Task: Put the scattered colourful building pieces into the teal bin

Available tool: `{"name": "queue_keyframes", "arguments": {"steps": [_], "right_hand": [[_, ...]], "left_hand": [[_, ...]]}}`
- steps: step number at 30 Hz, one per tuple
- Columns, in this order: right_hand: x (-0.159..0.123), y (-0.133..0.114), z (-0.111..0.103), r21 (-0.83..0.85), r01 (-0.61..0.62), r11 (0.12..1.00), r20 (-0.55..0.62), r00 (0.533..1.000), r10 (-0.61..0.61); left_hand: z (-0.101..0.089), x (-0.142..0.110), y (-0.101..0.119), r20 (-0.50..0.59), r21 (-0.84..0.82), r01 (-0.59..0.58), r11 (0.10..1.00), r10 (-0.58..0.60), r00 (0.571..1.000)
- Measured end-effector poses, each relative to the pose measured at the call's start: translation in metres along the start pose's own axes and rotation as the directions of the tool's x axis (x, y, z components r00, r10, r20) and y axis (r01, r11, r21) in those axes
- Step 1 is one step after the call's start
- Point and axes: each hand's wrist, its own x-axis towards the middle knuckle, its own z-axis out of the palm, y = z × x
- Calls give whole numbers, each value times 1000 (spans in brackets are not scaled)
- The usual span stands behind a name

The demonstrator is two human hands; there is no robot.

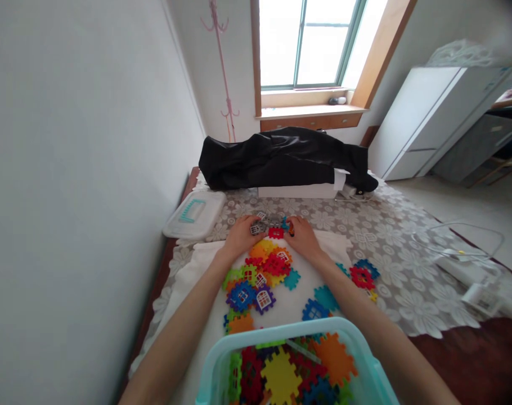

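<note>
My left hand [240, 235] is closed, fingers curled on a grey interlocking building tile [262, 225] with white window inserts. Opposite it, my right hand [301, 235] has its fingers bent around the edge of small blue and orange building tiles [285, 223]. A red building tile [275, 232] lies between the two hands. Just below them spreads a pile of toothed tiles, with a red tile [276, 264], a blue tile [241, 296] and a purple tile [264, 299] with a white window. My fingertips are small and partly hidden.
A light-blue bin [290, 326] full of tiles stands closest to me. Loose blue tiles [315, 309] and a red tile [361, 277] lie to the right. A white lid [194, 215] rests at the left by the wall. Black cloth [285, 160] covers something behind; white cables [462, 253] lie right.
</note>
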Motion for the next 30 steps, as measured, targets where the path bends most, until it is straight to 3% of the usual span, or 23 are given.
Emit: {"name": "queue_keyframes", "arguments": {"steps": [5,13,17,22,30], "right_hand": [[2,3,1,99,8,995,-56,998,-2],[25,9,-3,215,-48,975,-141,987,80],[30,-1,4,182,-31,983,-95,994,49],[15,-15,7,76,23,997,28,999,-25],[18,-14,-1,35,25,999,127,991,-29]], "left_hand": [[1,2,-2,13,40,21,999,-22,1000],[4,1,-9,-74,-51,27,998,-31,997],[4,0,-10,-89,-64,28,998,-33,995],[5,4,-10,-37,-18,49,999,-50,998],[5,5,-11,-46,-5,69,998,-69,997]]}}
